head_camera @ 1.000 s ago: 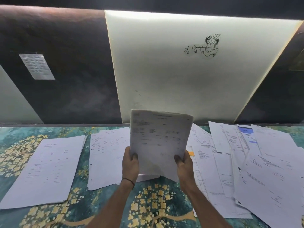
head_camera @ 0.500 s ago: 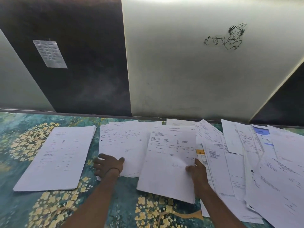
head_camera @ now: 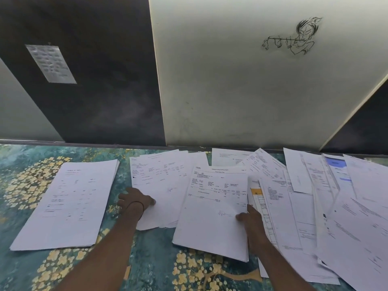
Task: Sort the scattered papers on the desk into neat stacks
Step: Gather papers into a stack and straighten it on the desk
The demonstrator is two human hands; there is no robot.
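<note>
On the teal desk [head_camera: 155, 259] with its gold flower print, papers lie in several groups. Far left: a squared-up stack [head_camera: 67, 204], tilted a bit, well apart from both hands. Centre-left: a looser middle stack [head_camera: 161, 181], edges fanned at the top. The left hand [head_camera: 134, 201] lies palm down on that stack's lower-left corner, fingers spread over the paper edge and onto the desk; a thin dark band [head_camera: 136, 204] sits at the wrist. Just to the right, a stapled-looking sheaf [head_camera: 216, 208] with printed table lines and a signature lies flat, its left edge overlapping the middle stack. The right hand [head_camera: 251, 221] is at the sheaf's right edge, thumb on top of the page near the signature, the other fingers hidden under or behind the paper, so it reads as a pinch on the edge. Right of that hand: a sheet with an orange header [head_camera: 257, 192], partly covered. Further right, the scattered pile [head_camera: 340, 217] spreads to the frame edge, sheets overlapping at mixed angles, one with a blue block [head_camera: 334, 163] near the back. Behind the desk: a dark wall panel [head_camera: 94, 70] with a small printed notice [head_camera: 51, 64], and a pale panel [head_camera: 241, 91] carrying a line drawing of a flute player [head_camera: 294, 38].
</note>
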